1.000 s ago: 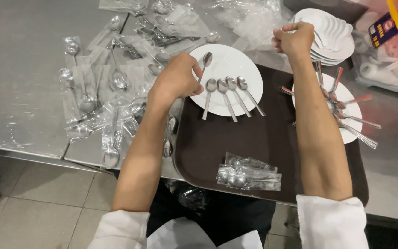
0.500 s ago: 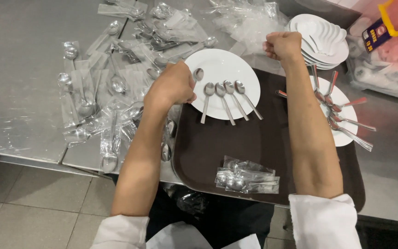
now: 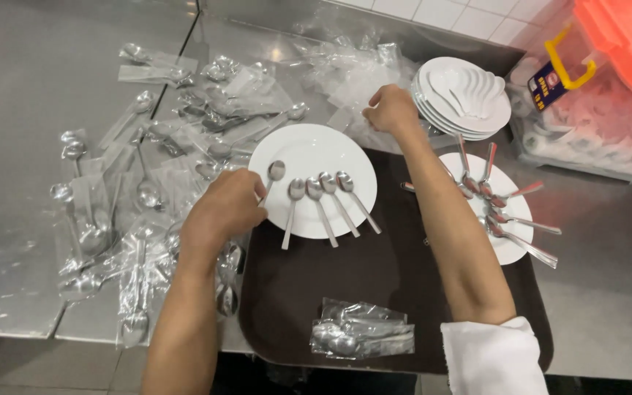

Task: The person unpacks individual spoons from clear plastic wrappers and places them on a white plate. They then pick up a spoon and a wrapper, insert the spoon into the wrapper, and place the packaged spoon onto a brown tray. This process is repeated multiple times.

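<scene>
My left hand point(image 3: 221, 212) grips the handle of a steel spoon point(image 3: 276, 172), whose bowl rests on the left side of a round white plate point(image 3: 309, 150). Three more spoons point(image 3: 327, 199) lie side by side on that plate, just right of it. The plate sits on a dark brown tray point(image 3: 374, 281). My right hand point(image 3: 390, 110) reaches past the tray's far edge. Its fingers are curled on a clear plastic wrapper point(image 3: 345, 118) at the heap of empty wrappers point(image 3: 345, 69).
A second white plate point(image 3: 510, 245) with several spoons lies at the tray's right. Behind it stands a stack of plates point(image 3: 462, 99) holding white soup spoons. A wrapped spoon packet point(image 3: 363, 338) lies at the tray's near edge. Many wrapped spoons point(image 3: 133, 190) cover the steel counter on the left.
My left hand has brought one more spoon onto the plate's left side. My right hand moved left from the plate stack to the wrapper heap.
</scene>
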